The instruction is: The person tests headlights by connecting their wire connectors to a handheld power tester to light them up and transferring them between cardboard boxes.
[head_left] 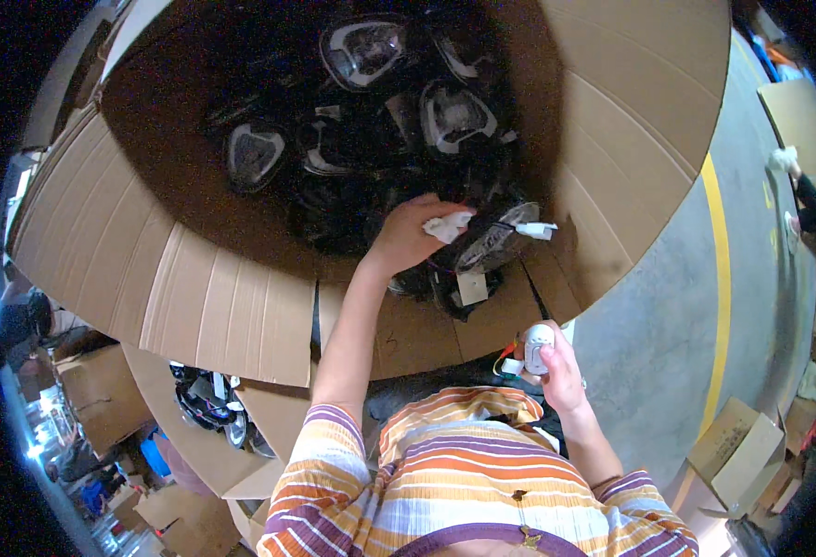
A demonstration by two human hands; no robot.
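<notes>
Inside cardboard box (241, 297): left hand (406, 237) clutching white tag (448, 226) on black lamp (496, 239); right hand (556, 371) gripping white part (537, 348).

**A warehouse or packing hall**

A big work hall is shown, not a home. A bare grey concrete floor (668, 306) is seen, and a yellow line (722, 269) is painted along it. A very large cardboard box (612, 102) is filled with black lamp parts (362, 139). More brown boxes (738, 450) are stood about on the floor. Another open box with black parts (208, 404) is seen at the lower left.
</notes>
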